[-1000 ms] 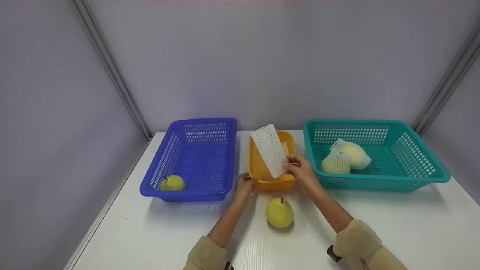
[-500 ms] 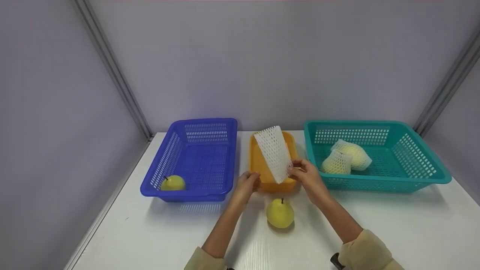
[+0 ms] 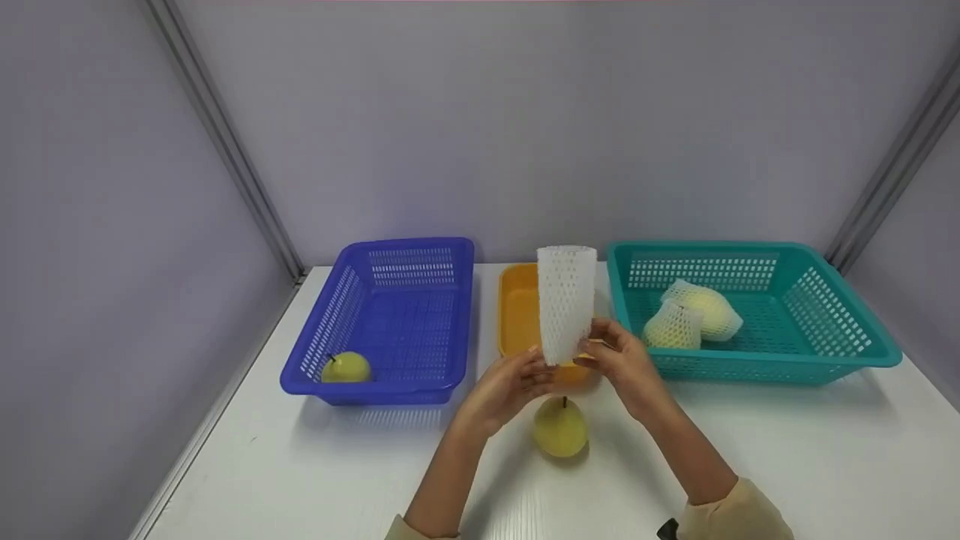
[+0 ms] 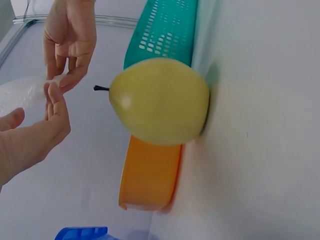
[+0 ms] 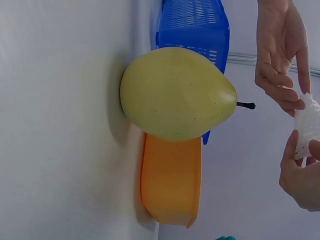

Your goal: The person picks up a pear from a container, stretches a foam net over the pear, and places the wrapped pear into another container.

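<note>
A white foam fruit net [image 3: 567, 300] stands upright above the orange basket's near end. My right hand [image 3: 626, 367] pinches its lower right edge between thumb and fingers. The left hand [image 3: 506, 394] is at the net's lower end, fingers loosely bent; in the left wrist view the left thumb [image 4: 15, 116] stands apart from its fingers. Below both hands a yellow-green pear [image 3: 561, 427] sits on the table with its stem up; it looks large in the right wrist view too. The orange basket [image 3: 516, 311] is partly hidden behind the net and hands.
A blue basket [image 3: 375, 388] at the left holds one bare pear [image 3: 346, 367]. In the teal basket [image 3: 765, 360] at the right lie two pears in foam nets [image 3: 673, 326]. Grey wall panels [image 3: 480, 135] enclose the white table [image 3: 315, 480] at the back and sides.
The net has swung from leaning left to upright and shifted slightly right with the right hand. My left hand left the orange basket's near left corner and moved right to the net's lower end.
</note>
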A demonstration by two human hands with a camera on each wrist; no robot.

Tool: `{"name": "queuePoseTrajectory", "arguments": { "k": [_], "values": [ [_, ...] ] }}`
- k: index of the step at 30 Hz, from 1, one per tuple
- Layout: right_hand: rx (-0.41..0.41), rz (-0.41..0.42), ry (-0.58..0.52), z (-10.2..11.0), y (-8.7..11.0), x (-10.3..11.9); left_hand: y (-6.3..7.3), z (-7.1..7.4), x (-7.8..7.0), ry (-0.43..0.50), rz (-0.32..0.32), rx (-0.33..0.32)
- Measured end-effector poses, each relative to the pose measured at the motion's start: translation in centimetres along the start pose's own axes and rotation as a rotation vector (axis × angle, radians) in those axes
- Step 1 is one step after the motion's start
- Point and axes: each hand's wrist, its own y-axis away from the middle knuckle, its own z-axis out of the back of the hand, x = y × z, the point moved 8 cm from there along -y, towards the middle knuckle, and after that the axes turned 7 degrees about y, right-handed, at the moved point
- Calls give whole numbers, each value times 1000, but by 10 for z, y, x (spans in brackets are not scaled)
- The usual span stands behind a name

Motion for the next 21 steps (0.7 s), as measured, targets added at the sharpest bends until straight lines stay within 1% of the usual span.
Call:
{"name": "queuePoseTrajectory", "arguments": {
  "k": [3, 5, 10, 14, 18, 21],
  "values": [
    [7, -8, -34, -1, 2, -1, 0, 2, 1, 153, -24, -47],
    [15, -18, -43, -2, 3, -2, 0, 3, 1, 208, -47, -67],
    [43, -34, -32, -3, 7, -6, 3, 8, 1, 262, -98, -125],
    [79, -47, -28, -6, 10, -9, 4, 11, 2, 339, -108, -168],
    [115, -46, -18, -7, 14, -10, 5, 10, 1, 372, -123, -168],
    [131, -51, -37, -7, 16, -11, 6, 7, -1, 389, -134, -145]
  ]
}}
